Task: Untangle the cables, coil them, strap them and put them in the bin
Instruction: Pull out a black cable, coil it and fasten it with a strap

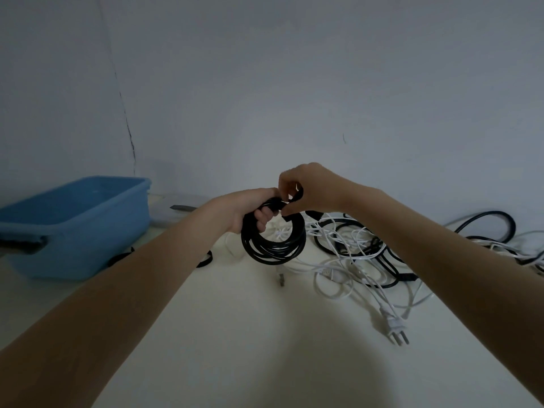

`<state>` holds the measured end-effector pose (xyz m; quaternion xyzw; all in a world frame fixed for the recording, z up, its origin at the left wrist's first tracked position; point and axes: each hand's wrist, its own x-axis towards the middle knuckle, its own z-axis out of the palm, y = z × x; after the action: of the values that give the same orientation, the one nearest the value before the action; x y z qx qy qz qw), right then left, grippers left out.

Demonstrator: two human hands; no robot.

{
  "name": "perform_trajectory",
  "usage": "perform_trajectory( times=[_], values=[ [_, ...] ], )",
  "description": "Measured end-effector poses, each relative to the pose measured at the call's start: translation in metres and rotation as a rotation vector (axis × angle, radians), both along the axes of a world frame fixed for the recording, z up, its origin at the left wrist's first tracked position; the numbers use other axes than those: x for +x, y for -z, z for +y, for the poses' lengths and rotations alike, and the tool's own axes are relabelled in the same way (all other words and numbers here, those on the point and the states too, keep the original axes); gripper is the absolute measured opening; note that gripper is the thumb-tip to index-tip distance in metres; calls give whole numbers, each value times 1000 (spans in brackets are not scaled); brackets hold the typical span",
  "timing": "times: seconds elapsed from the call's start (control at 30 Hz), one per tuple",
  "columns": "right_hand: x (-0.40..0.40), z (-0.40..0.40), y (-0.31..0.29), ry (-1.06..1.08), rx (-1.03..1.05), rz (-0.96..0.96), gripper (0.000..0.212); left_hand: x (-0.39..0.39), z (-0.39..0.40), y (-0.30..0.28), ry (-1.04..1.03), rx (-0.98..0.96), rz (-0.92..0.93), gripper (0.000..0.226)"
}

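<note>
Holding a black coiled cable (273, 242) up above a pale cream tabletop (235, 334), the left hand (250, 210) has its fingers curled through the coil's top. The right hand (312, 189) pinches a black strap (291, 201) at the coil's top with thumb and fingertips, other fingers curled. The surface is matte and plain, with a soft shadow at the near edge. Behind it, a bare grey-white wall (294, 83) with a thin dark crack on the left. A blue plastic bin (76, 225) sits at the far left of the table, well apart from the coil; its inside is not visible. To the right lies a tangled pile of black and white cables (368, 251), with a white two-prong plug (394, 323) at its near edge. Two black straps (206, 259) lie between bin and coil. No readable brand or writing anywhere.
</note>
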<state>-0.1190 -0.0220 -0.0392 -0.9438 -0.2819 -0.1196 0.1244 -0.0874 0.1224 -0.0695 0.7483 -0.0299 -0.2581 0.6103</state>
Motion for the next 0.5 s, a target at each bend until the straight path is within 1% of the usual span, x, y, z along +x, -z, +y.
perform_trajectory(
  times=[0.07, 0.17, 0.23, 0.37, 0.5],
  values=[
    [2, -3, 3, 22, 1, 7, 35, 0, 0, 0, 8, 5, 8, 35],
    [3, -8, 5, 84, 3, 126, 42, -2, 1, 0, 49, 58, 3, 34],
    [3, -9, 6, 105, 21, 188, 39, -6, 1, -1, 94, 110, 4, 32],
    [1, -10, 9, 96, 58, 189, 34, -8, 3, 2, 171, 211, -11, 32],
    [-2, -9, 12, 88, 23, 160, 27, -1, 2, 6, 105, 223, -114, 26]
  ],
)
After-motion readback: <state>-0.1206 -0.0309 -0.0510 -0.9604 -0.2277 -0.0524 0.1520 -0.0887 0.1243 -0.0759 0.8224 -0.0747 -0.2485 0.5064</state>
